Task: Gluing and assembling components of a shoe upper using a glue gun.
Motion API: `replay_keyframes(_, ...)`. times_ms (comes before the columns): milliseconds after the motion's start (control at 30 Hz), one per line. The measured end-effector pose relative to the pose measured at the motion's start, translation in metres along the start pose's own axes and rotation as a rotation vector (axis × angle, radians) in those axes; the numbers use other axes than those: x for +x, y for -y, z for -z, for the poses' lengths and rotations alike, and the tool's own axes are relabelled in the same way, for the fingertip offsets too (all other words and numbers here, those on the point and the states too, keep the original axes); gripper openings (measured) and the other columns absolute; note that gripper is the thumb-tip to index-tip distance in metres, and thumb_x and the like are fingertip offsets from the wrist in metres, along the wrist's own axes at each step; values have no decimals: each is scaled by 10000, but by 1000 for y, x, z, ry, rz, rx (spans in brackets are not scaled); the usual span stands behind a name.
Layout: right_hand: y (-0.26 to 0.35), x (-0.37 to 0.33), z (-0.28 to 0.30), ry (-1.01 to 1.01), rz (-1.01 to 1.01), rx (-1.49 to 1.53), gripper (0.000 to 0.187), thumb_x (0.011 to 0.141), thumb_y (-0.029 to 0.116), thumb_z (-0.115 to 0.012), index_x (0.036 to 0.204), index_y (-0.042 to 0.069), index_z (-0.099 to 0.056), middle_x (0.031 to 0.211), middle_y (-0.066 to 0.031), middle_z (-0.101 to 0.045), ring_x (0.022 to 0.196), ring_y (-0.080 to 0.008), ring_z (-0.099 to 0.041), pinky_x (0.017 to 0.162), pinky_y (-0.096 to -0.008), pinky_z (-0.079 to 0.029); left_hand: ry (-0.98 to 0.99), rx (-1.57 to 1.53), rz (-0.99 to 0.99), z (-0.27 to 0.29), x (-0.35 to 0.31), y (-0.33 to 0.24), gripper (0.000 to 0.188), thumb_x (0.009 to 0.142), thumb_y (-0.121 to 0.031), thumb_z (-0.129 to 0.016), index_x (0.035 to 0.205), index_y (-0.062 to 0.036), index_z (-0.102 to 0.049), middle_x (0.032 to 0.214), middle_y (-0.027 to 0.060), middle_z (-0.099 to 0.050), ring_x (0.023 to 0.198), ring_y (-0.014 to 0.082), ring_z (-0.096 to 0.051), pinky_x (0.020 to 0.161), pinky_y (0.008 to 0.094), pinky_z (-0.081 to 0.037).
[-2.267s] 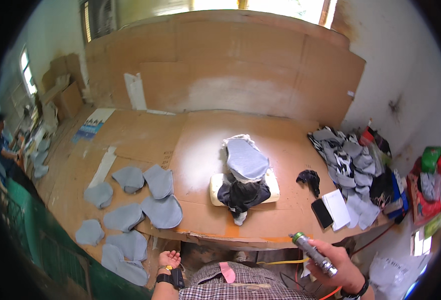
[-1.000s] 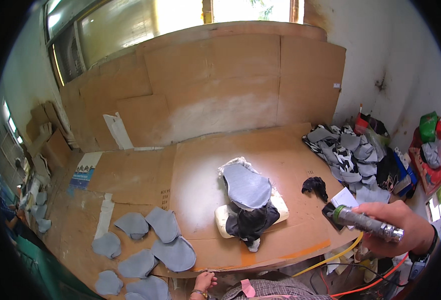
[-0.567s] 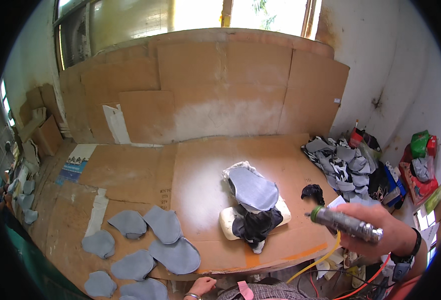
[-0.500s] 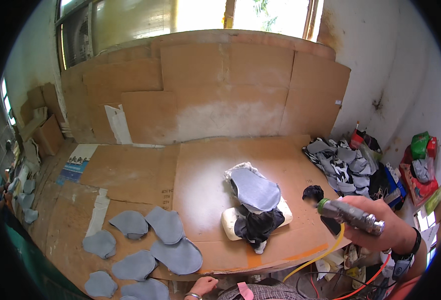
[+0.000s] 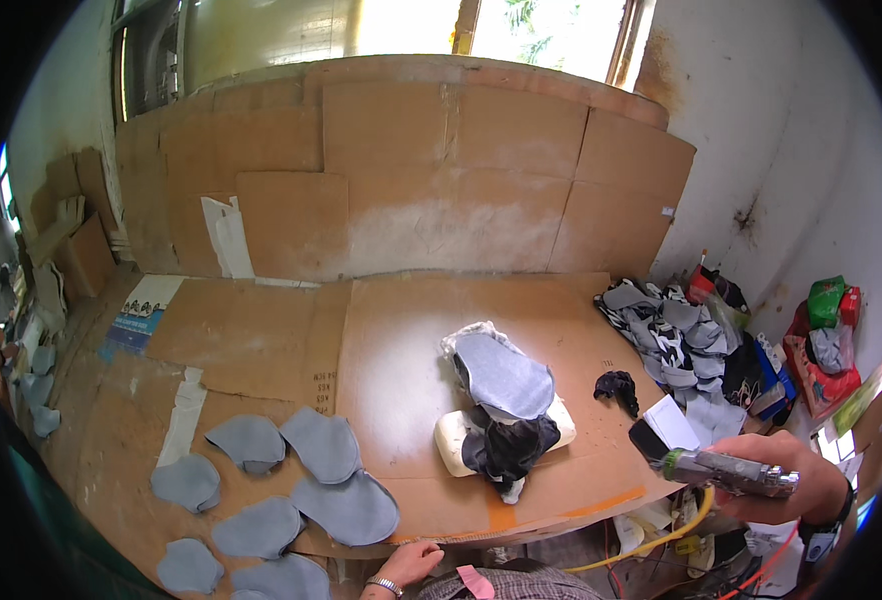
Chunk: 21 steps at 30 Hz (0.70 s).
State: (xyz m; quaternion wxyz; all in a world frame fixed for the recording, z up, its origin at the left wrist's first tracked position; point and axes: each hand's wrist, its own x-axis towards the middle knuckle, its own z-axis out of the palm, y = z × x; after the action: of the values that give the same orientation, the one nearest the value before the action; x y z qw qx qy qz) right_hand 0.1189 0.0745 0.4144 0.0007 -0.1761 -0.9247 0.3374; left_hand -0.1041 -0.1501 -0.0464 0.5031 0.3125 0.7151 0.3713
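Note:
My right hand [image 5: 783, 472] is wrapped round a metal spray gun [image 5: 726, 471] with a green ring at its front and a yellow hose. It is off the table's right front corner. At the table's front edge, my left hand [image 5: 413, 563] rests with its fingers curled and nothing seen in them. Between the hands, a grey fabric piece [image 5: 506, 376] with a pale edge lies tilted on a bundled black cloth [image 5: 514, 443]. The cloth sits over a cream padded block [image 5: 452, 443]. Several grey cut pieces [image 5: 345, 507] lie at the left front, some overlapping.
Brown cardboard [image 5: 401, 330] covers the table and stands up behind it. On the right are a heap of grey and black pieces [image 5: 673, 335], a small black clump [image 5: 617, 388], a dark flat object [image 5: 647, 440] and plastic bags [image 5: 819, 350]. Hoses hang below the front edge.
My right hand has moved right and down with the spray gun, away from the black clump. My left hand has shifted slightly up along the table's edge. The view has tilted slightly.

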Motion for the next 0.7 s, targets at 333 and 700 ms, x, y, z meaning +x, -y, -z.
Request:
replay_keyframes(333, -33, 29, 21, -54, 39, -16, 481, 758, 17, -701, 1213, 1, -548, 763, -24, -616, 627, -75, -554, 599, -232, -476, -153, -58, 11, -12, 1, -23, 361, 854, -325, -585, 1048, -24, -630, 750, 85, -650, 644, 165, -609, 617, 306, -488)
replay_keyframes(700, -105, 47, 100, 199, 100, -61, 480, 748, 0, -701, 1207, 1, -560, 802, -34, -643, 652, -75, -580, 603, -224, -475, -373, -318, -20, -43, 65, -107, 296, 869, -161, -612, 1106, 15, -604, 869, 36, -649, 781, 89, -593, 703, 226, -480)
